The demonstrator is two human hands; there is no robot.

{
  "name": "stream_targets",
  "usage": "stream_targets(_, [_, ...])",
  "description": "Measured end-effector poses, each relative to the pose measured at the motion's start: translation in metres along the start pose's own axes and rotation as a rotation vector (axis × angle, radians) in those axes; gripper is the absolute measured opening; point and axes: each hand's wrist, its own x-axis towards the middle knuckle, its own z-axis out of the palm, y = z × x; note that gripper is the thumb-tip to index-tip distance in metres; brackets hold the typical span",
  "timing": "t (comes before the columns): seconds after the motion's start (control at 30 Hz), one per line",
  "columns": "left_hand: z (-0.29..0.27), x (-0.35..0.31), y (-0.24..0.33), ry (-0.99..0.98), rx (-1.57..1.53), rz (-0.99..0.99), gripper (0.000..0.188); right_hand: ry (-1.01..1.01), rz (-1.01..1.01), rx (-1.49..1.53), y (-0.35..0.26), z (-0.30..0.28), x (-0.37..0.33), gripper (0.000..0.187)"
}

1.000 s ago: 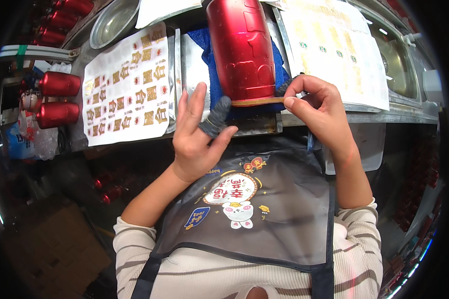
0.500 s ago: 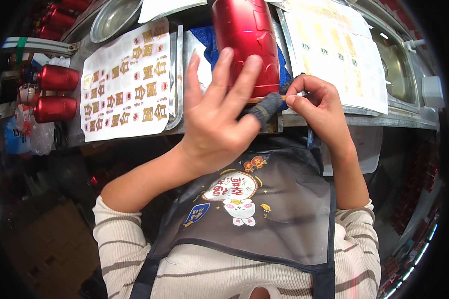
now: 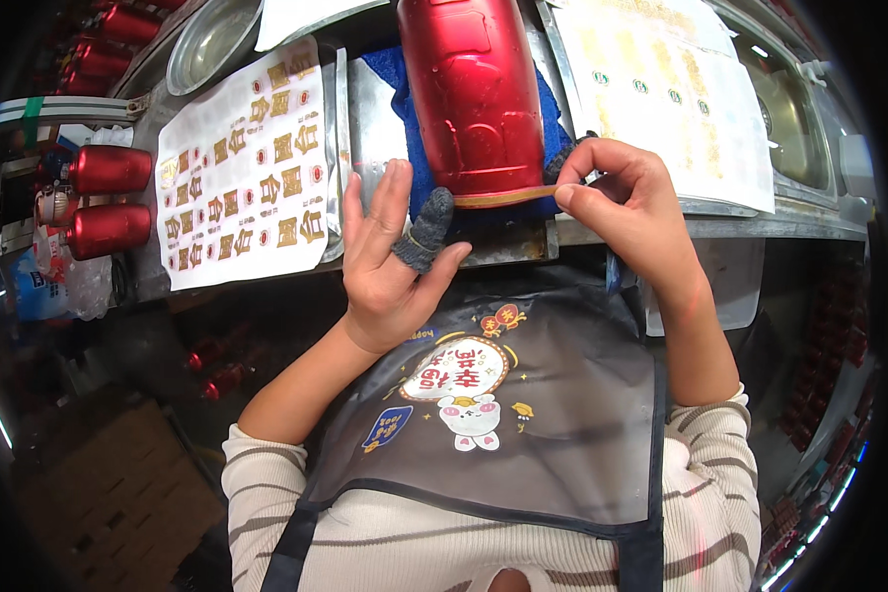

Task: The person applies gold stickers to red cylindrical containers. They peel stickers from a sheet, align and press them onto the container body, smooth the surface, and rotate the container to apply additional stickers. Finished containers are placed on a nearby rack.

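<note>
A glossy red bottle (image 3: 474, 109) with raised shapes lies on a blue cloth (image 3: 395, 74), one end toward me. Along that near end runs a thin gold-brown strip (image 3: 503, 198). My right hand (image 3: 627, 192) pinches the strip's right end between thumb and forefinger; a dark grey finger cover shows behind that thumb. To the left of the bottle's near end, my left hand (image 3: 390, 261) is open and holds nothing. Its fingers are spread, and one wears a dark grey fabric cover (image 3: 427, 232).
A sheet of gold and red stickers (image 3: 242, 168) lies left on a metal tray. Another sticker sheet (image 3: 661, 109) is at right, beside a metal basin of liquid (image 3: 794, 128). A round metal bowl (image 3: 212, 44) stands far left. Red bottles (image 3: 109, 232) line the left side.
My left hand has drawn back left and down from the bottle's near end, its fingers straightening. The strip is now uncovered. My right hand keeps its pinch, almost unmoved.
</note>
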Motion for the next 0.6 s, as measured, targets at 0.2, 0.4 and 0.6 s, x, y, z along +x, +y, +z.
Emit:
stream_targets(0.2, [-0.006, 0.017, 0.007, -0.007, 0.135, 0.119, 0.041, 0.016, -0.034, -0.026, 0.008, -0.003, 0.005, 0.006])
stream_targets(0.4, [0.000, 0.059, 0.024, 0.082, 0.282, 0.315, 0.018, 0.029, -0.015, -0.055, 0.004, -0.003, 0.004, 0.006])
stream_targets(0.6, [0.012, 0.058, 0.019, 0.120, 0.100, 0.062, 0.050, 0.003, -0.027, -0.056, 0.002, 0.001, 0.003, 0.007])
